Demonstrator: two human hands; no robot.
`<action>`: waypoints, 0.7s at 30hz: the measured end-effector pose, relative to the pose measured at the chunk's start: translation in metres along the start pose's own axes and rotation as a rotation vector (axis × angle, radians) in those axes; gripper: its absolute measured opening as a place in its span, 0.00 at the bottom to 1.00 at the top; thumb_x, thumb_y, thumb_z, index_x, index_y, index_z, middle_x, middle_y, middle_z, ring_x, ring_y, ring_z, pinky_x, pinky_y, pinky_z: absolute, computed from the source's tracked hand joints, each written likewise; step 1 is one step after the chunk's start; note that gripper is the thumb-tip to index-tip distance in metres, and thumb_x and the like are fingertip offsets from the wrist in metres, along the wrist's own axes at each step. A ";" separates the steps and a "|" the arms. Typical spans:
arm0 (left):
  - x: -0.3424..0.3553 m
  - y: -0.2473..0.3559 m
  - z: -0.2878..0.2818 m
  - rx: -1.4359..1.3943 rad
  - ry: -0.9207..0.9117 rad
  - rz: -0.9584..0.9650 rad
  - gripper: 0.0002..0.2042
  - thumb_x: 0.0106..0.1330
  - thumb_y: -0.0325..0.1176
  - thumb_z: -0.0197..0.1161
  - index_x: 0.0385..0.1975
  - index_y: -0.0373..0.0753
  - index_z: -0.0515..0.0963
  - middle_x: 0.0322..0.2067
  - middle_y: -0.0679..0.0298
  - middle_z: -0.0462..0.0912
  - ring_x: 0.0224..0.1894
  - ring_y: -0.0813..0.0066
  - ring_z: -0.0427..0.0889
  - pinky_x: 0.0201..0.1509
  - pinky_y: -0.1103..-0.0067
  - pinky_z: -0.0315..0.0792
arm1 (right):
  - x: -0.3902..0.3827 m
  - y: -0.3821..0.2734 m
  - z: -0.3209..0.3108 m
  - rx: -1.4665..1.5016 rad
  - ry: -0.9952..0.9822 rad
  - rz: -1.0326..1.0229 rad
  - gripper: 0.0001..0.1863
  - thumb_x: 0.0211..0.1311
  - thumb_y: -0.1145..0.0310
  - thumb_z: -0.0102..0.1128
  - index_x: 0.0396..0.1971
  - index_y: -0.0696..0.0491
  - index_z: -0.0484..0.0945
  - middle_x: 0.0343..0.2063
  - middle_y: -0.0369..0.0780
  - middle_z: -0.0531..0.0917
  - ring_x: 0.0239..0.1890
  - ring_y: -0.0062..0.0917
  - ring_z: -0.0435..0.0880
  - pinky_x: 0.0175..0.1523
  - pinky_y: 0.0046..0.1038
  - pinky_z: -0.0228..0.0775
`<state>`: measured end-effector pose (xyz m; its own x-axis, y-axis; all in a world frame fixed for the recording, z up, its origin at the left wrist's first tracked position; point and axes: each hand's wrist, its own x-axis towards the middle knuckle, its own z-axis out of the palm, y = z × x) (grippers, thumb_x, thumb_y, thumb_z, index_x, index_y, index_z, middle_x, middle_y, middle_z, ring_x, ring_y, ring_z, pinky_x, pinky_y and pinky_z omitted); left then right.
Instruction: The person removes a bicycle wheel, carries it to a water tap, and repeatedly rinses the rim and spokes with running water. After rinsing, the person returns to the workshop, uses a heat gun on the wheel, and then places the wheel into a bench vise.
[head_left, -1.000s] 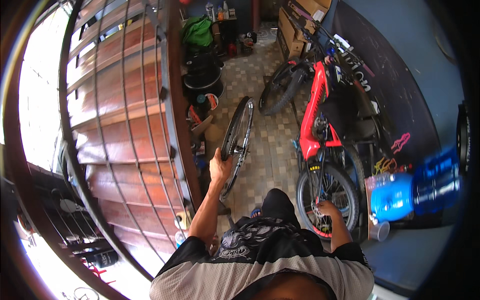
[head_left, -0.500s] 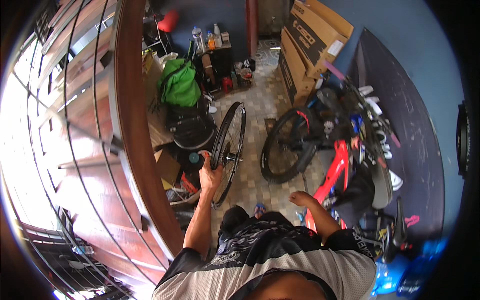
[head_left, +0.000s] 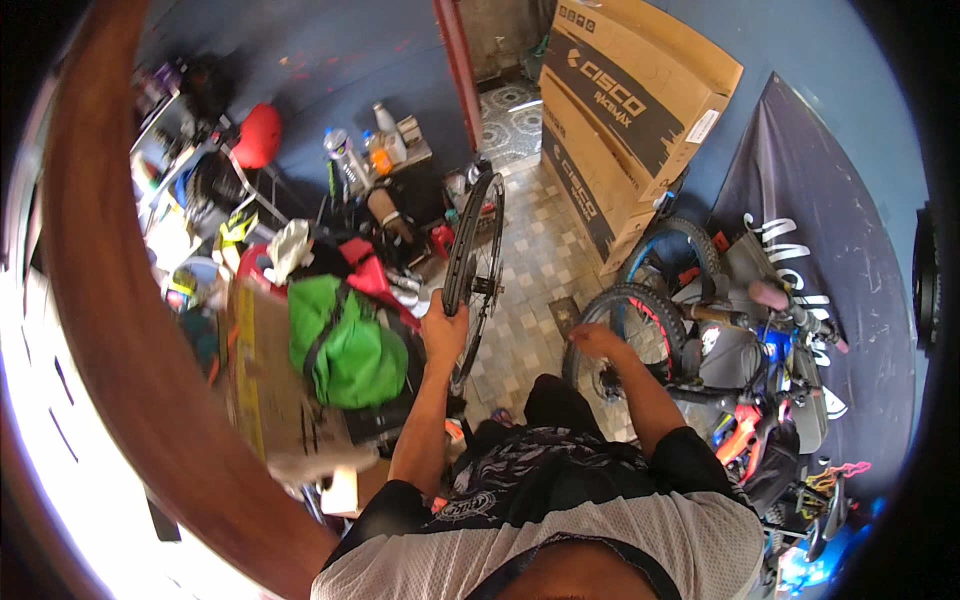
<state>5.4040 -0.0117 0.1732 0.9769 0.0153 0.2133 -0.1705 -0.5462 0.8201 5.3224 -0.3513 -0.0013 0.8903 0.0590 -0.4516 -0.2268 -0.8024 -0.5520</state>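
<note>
- While the left hand (head_left: 443, 330) clasps one tyreless bicycle wheel (head_left: 462, 243) by its rim, the right hand (head_left: 597, 342) is loosely curled in front of a bike's tyre (head_left: 645, 305); whether it grasps or touches anything, I cannot tell
- Wheel count in hand: one, roughly upright, left of that tyre
- Two large cardboard boxes (head_left: 640, 90) by the wall; one green bag (head_left: 345, 345); several bottles (head_left: 340, 152)
- Tiled floor (head_left: 520, 330) forms a walkway between left-hand clutter and the boxes; a brown beam (head_left: 110, 300) edges the far left
- Boxes and bag: contents hidden
</note>
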 end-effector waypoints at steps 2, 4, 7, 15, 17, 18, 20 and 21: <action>0.067 -0.015 0.020 0.012 0.020 0.044 0.10 0.61 0.33 0.66 0.38 0.36 0.75 0.23 0.49 0.81 0.29 0.45 0.84 0.33 0.61 0.74 | 0.038 0.020 -0.026 0.035 -0.006 0.032 0.21 0.73 0.51 0.49 0.52 0.48 0.83 0.53 0.49 0.83 0.56 0.48 0.80 0.60 0.45 0.72; 0.131 -0.023 0.046 0.019 -0.009 0.068 0.11 0.60 0.32 0.66 0.39 0.36 0.75 0.24 0.49 0.82 0.29 0.44 0.84 0.34 0.61 0.75 | 0.081 0.052 -0.052 0.021 0.006 -0.005 0.22 0.72 0.51 0.49 0.52 0.48 0.83 0.53 0.49 0.83 0.57 0.49 0.79 0.61 0.45 0.71; 0.233 -0.016 0.133 -0.176 -0.020 0.163 0.11 0.60 0.31 0.66 0.39 0.35 0.77 0.24 0.47 0.82 0.30 0.44 0.85 0.33 0.61 0.75 | 0.131 0.152 -0.094 -0.182 -0.003 0.084 0.17 0.68 0.59 0.54 0.49 0.50 0.84 0.45 0.47 0.87 0.48 0.40 0.85 0.53 0.38 0.76; 0.479 0.013 0.215 -0.015 -0.064 0.089 0.10 0.62 0.32 0.65 0.37 0.33 0.76 0.25 0.46 0.82 0.29 0.43 0.84 0.35 0.61 0.75 | 0.344 0.078 -0.279 -0.105 -0.092 0.082 0.19 0.68 0.55 0.50 0.43 0.53 0.83 0.45 0.49 0.85 0.50 0.46 0.82 0.55 0.42 0.74; 0.533 0.024 0.245 -0.063 -0.057 0.085 0.10 0.62 0.32 0.65 0.38 0.33 0.76 0.25 0.47 0.82 0.29 0.43 0.84 0.36 0.62 0.75 | 0.392 0.074 -0.324 0.010 0.146 -0.050 0.17 0.68 0.56 0.52 0.42 0.53 0.83 0.43 0.49 0.86 0.48 0.46 0.83 0.53 0.43 0.75; 0.562 0.030 0.260 -0.086 -0.050 0.092 0.10 0.62 0.32 0.65 0.38 0.33 0.76 0.25 0.47 0.82 0.30 0.43 0.83 0.36 0.63 0.75 | 0.421 0.071 -0.346 0.068 0.273 -0.121 0.17 0.68 0.56 0.52 0.42 0.52 0.83 0.42 0.49 0.86 0.46 0.46 0.84 0.52 0.43 0.75; 0.620 0.035 0.287 -0.067 -0.033 0.098 0.10 0.62 0.32 0.64 0.38 0.33 0.76 0.25 0.49 0.81 0.28 0.51 0.84 0.37 0.65 0.76 | 0.484 0.057 -0.394 0.104 0.252 -0.107 0.15 0.68 0.58 0.53 0.42 0.52 0.83 0.41 0.49 0.86 0.46 0.45 0.85 0.52 0.43 0.75; 0.651 0.037 0.302 -0.095 -0.024 0.118 0.10 0.63 0.32 0.64 0.39 0.33 0.76 0.25 0.49 0.81 0.28 0.53 0.84 0.37 0.65 0.76 | 0.516 0.048 -0.422 0.125 0.251 -0.102 0.15 0.67 0.58 0.54 0.42 0.52 0.83 0.41 0.49 0.87 0.46 0.44 0.85 0.51 0.43 0.75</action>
<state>6.0727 -0.2754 0.1822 0.9518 -0.0648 0.2998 -0.2950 -0.4613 0.8368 5.9379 -0.6094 0.0349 0.9772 -0.0260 -0.2106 -0.1645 -0.7200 -0.6743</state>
